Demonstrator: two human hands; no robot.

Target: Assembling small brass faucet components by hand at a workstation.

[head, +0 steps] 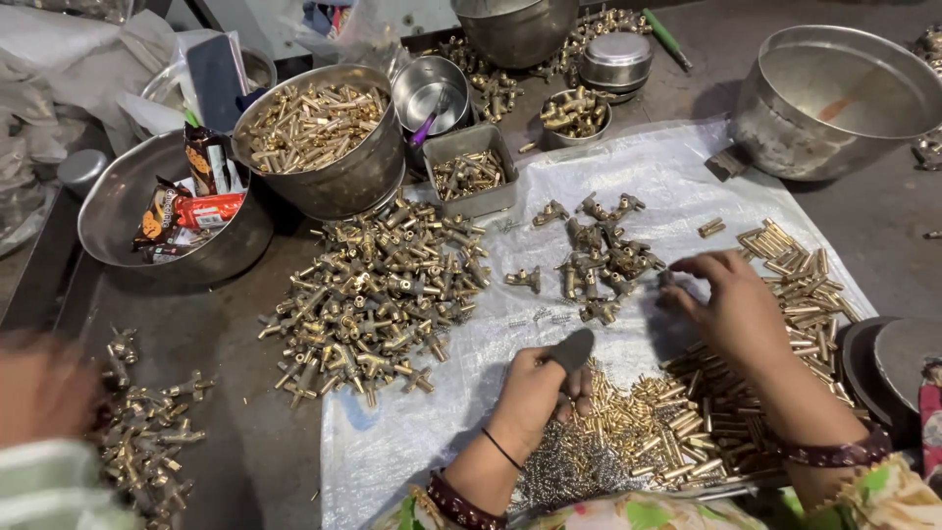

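My left hand (535, 391) grips a dark grey tool handle (572, 348) over a heap of small brass pins (638, 417) and silvery springs (564, 471). My right hand (724, 299) reaches left with fingers pinched at a small brass fitting at the edge of a cluster of brass valve bodies (601, 257) on a white plastic sheet (392, 442). Whether it holds the fitting is unclear. Brass tubes (800, 285) lie beside my right wrist.
A big pile of brass fittings (378, 290) lies left of the sheet. Steel bowls hold brass tubes (314, 123), snack packets (186, 211) and small parts (469, 175). A large empty steel pot (834, 98) stands far right. Another person's blurred hand (39, 388) is at left.
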